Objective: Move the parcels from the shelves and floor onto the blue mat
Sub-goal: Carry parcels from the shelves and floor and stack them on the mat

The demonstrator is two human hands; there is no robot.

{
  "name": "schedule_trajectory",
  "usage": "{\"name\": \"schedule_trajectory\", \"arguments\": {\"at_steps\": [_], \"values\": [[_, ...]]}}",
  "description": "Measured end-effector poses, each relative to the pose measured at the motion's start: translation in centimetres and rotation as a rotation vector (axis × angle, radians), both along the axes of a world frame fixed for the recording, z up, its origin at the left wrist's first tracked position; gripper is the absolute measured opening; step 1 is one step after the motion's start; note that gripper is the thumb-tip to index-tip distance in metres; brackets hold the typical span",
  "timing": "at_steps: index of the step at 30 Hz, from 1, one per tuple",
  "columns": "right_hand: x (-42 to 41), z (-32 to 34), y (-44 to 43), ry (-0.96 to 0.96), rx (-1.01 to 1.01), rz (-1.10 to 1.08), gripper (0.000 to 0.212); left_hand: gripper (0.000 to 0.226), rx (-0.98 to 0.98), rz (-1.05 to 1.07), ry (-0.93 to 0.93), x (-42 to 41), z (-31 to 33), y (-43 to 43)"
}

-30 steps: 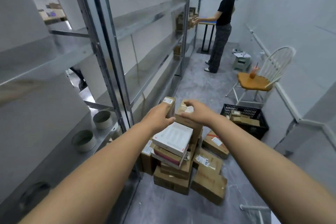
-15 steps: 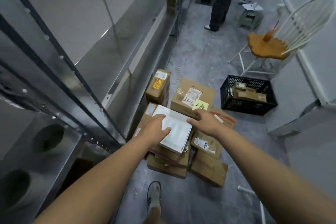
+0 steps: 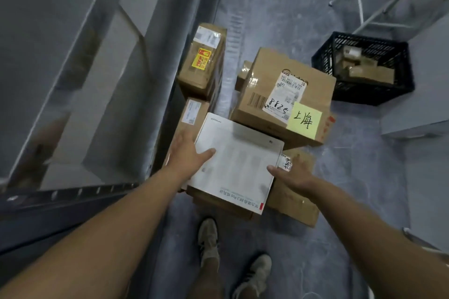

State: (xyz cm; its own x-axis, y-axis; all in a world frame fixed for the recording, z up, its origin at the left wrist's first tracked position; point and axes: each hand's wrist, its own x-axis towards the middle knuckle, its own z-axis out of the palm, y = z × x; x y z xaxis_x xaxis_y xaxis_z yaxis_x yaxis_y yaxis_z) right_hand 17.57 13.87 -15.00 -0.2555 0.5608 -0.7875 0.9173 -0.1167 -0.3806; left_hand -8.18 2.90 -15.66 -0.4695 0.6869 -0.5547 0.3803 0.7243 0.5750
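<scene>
Above grey floor, hands grip white box.

White box, brown cartons, black crate.

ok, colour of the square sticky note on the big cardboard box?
Pale yellow with black handwriting; the square sticky note shows best in the head view.
</scene>
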Motion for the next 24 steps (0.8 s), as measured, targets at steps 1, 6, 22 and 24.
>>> {"name": "schedule_trajectory", "arguments": {"at_steps": [1,6,22,24], "values": [[-0.1,-1.2,-0.1,0.029,-0.042,-0.048,0.067,0.078,-0.01,0.023,-0.047,-0.2,-1.2,0.0],[-0.9,-6.0,-1.8,0.238,-0.217,-0.373,0.054,0.056,-0.04,0.192,-0.354,-0.4,-6.0,-0.3],[-0.4,2.5,-3.2,0.42,-0.186,-0.338,0.038,0.038,0.066,0.697,-0.353,4.0,2.9,-7.3],[-0.2,5.8,-3.2,0.432,-0.131,-0.229,0.041,0.037,0.096,0.725,-0.304,5.9,6.4,-8.9]]}}
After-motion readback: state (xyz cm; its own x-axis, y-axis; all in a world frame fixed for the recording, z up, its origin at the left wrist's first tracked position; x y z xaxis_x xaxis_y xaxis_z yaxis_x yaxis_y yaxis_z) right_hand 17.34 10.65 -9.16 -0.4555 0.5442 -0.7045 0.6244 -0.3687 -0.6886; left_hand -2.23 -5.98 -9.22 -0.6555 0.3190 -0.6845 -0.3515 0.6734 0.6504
